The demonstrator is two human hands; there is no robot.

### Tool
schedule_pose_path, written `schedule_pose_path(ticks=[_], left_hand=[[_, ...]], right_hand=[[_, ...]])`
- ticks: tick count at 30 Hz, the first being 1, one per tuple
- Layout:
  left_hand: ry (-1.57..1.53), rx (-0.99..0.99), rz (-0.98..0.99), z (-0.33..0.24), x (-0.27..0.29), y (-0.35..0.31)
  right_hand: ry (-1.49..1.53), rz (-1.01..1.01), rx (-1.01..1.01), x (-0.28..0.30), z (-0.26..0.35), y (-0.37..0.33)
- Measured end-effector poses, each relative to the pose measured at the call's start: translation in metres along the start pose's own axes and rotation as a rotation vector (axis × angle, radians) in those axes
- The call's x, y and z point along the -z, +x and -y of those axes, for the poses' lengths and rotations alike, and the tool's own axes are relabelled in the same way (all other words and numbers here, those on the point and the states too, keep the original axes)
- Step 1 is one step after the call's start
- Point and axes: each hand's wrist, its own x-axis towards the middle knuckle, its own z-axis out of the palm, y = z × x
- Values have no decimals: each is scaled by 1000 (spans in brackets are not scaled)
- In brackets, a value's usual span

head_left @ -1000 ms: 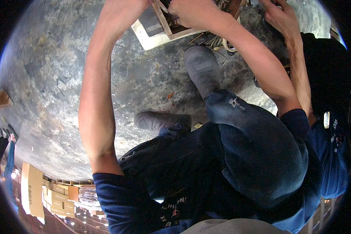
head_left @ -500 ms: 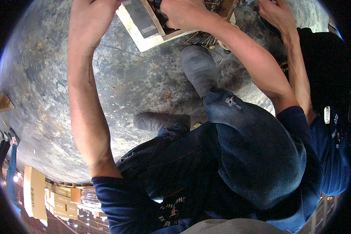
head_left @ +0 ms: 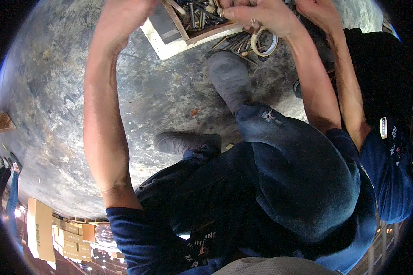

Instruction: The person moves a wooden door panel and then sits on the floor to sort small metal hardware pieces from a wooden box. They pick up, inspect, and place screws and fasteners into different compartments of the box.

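My left hand [head_left: 126, 18] is at the upper edge, beside the left part of a wooden tray [head_left: 188, 40]. Its fingertips run out of the picture, so what they hold is hidden. Over the tray's right side is my right hand [head_left: 264, 17], its fingers curled in and pressed together; anything in them is too small to make out. Loose bolts and screws [head_left: 201, 17] fill the tray compartment between my hands. Under my right hand, a roll of tape [head_left: 274, 45] lies on the floor beside several long bolts [head_left: 238, 43].
A co-worker's hand [head_left: 323, 16] reaches in at the upper right, close to my right forearm. My shoe [head_left: 229, 75] stands just below the tray on the stained floor [head_left: 137, 96]. Cardboard boxes [head_left: 71, 236] are stacked at the lower left, and a wooden piece [head_left: 1, 123] lies at the far left.
My right hand has come out of the tray and moved right, uncovering the bolts and the tape roll. My left hand has shifted slightly right.
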Motion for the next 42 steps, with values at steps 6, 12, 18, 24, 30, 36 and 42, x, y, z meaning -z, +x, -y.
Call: schedule_pose_path(ticks=[6, 12, 18, 24, 30, 36, 42], left_hand=[[63, -365, -275, -1, -30, -3], [147, -205, 141, 12, -1, -39], [-217, -292, 268, 26, -27, -72], [-307, -300, 238, 11, -24, -88], [-264, -319, 161, -3, -14, -111], [-217, -268, 38, -4, 9, -150], [-338, -299, -119, 6, 22, -184]], right_hand=[[525, 59, 60, -10, -36, -19], [509, 180, 119, -26, -40, -17], [675, 122, 145, -57, -26, -19], [385, -40, 273, -65, -3, -30], [126, -53, 364, -73, 24, -38], [107, 34, 426, -108, 37, -27], [108, 156, 445, -140, 46, -18]])
